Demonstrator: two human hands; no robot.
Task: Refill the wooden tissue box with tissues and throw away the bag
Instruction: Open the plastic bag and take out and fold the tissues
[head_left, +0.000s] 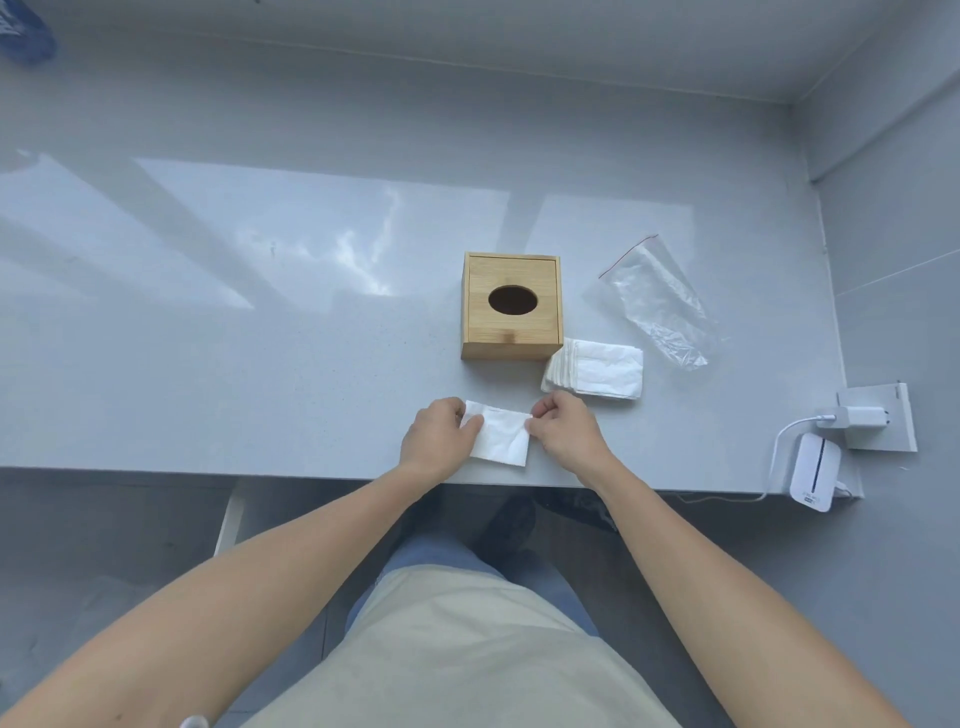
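A square wooden tissue box (511, 306) with a dark oval hole in its lid stands on the grey table (260, 338). Right beside its near right corner lies a stack of white folded tissues (597, 371). An empty clear plastic bag (660, 306) with a red seal strip lies flat to the right of the box. Near the table's front edge, a single white tissue (501, 436) is held at both ends: my left hand (439, 439) pinches its left edge and my right hand (563, 431) pinches its right edge.
A white charger plugged into a wall socket (878, 418) and a white device (813, 473) with a cable sit at the table's right end. The wall closes the far side and the right. A blue object (26, 31) shows at the far left corner.
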